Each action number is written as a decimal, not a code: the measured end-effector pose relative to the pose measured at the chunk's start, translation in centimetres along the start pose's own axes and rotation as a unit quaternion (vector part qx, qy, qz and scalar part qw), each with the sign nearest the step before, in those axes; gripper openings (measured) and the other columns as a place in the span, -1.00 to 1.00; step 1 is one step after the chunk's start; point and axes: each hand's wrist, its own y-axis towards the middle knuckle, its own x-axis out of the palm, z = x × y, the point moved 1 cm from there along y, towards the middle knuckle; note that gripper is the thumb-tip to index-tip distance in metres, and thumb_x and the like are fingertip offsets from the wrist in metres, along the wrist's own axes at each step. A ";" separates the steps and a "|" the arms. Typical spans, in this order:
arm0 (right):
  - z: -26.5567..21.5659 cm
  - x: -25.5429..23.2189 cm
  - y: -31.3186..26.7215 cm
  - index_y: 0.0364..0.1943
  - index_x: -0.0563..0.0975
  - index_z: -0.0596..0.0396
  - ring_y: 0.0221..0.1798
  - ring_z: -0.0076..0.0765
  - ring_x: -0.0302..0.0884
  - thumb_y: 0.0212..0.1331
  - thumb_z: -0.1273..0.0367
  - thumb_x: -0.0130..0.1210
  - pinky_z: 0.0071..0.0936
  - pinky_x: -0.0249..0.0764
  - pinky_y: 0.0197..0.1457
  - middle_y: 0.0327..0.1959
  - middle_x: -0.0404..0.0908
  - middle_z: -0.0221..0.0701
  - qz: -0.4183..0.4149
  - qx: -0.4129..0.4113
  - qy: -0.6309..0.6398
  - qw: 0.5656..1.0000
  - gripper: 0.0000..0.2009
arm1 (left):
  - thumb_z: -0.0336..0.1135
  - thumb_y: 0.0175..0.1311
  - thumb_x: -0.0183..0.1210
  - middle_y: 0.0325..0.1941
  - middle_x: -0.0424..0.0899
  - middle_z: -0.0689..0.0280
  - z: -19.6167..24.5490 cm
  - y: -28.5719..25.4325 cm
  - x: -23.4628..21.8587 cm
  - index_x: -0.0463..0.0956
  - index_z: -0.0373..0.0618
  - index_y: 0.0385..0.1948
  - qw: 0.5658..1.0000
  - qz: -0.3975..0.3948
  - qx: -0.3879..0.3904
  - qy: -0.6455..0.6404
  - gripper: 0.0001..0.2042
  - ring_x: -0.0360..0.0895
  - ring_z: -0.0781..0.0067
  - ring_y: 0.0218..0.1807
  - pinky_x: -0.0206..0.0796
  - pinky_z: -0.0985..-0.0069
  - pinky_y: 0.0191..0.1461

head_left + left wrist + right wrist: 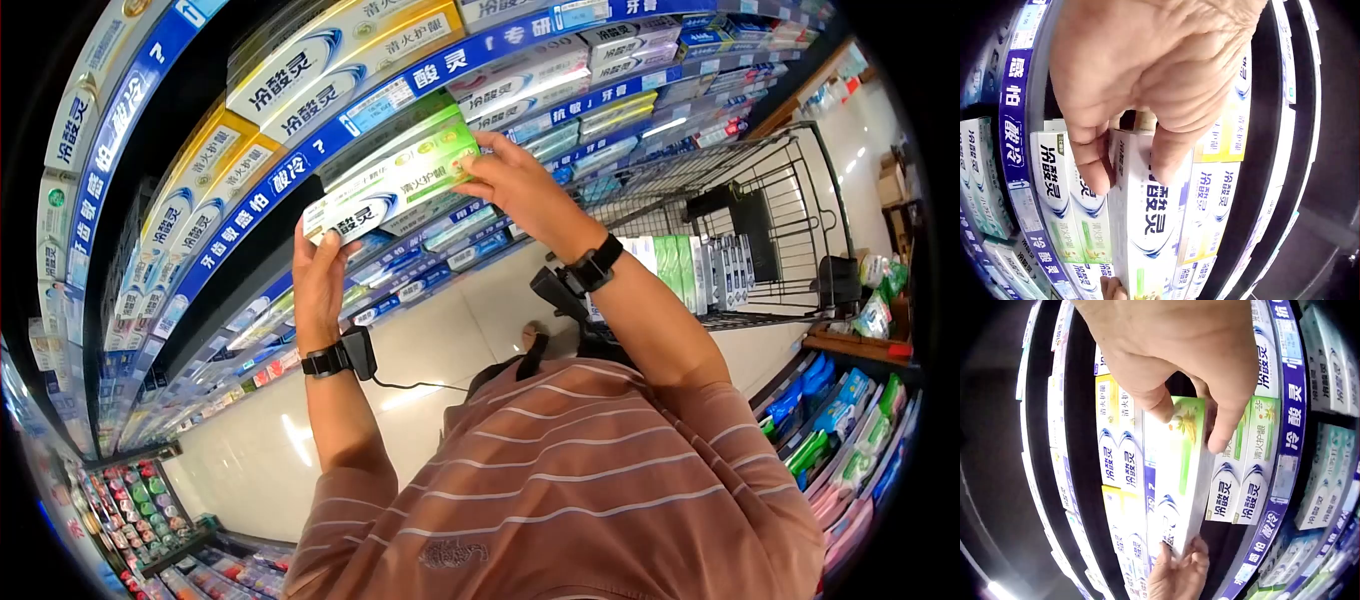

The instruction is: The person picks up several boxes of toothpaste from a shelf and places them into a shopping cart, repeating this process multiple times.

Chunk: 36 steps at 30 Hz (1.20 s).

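Left hand point(318, 283) pinched the white end of one toothpaste box point(392, 181), right hand point(517, 186) clamped on its green end at 2 o'clock | box was level at the blue-edged shelf point(262, 190) | judged: should stay level, slide in square | two green boxes point(1244, 464) beside | cart point(760, 230) at 3 o'clock
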 end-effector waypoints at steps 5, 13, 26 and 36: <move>2.7 -0.2 0.9 0.21 0.31 0.30 0.16 -0.26 0.53 0.33 0.25 0.13 -0.31 0.53 0.20 0.15 0.46 -0.16 0.034 0.018 0.121 0.992 -0.49 | -0.36 0.32 0.22 0.28 0.45 0.14 -1.8 -0.1 0.3 0.14 -0.12 0.38 0.999 -0.049 -0.018 -0.005 -0.38 0.47 0.27 0.26 0.44 0.32 0.26; 5.0 2.1 -2.7 0.23 0.40 0.11 0.22 -0.26 0.46 0.31 0.16 0.17 -0.15 0.41 0.27 0.15 0.51 -0.30 0.024 0.033 0.182 0.983 -0.50 | -0.31 0.32 0.23 0.31 0.39 0.16 -4.7 -2.2 3.9 0.10 -0.10 0.38 0.993 -0.072 -0.039 0.080 -0.36 0.37 0.26 0.33 0.33 0.21 0.34; 8.3 -4.4 -8.5 0.20 0.34 0.14 0.25 -0.21 0.42 0.14 0.16 0.26 -0.11 0.40 0.20 0.17 0.49 -0.25 0.118 0.088 0.195 0.970 -0.41 | 0.20 0.46 -0.08 0.42 0.24 -0.04 -4.2 -2.9 4.5 0.11 -0.33 0.39 0.941 -0.018 -0.009 0.338 -0.26 0.29 0.05 0.40 0.09 0.15 0.45; 7.5 -2.4 -10.6 0.28 0.37 0.05 0.36 -0.19 0.31 0.21 0.04 0.19 -0.04 0.26 0.35 0.25 0.44 -0.28 0.092 0.098 0.143 0.981 -0.38 | 0.30 0.40 -0.08 0.55 -0.01 0.06 -3.6 6.5 -3.9 -0.08 -0.20 0.47 0.986 0.056 0.000 0.159 -0.16 0.02 0.08 0.54 -0.19 0.14 0.57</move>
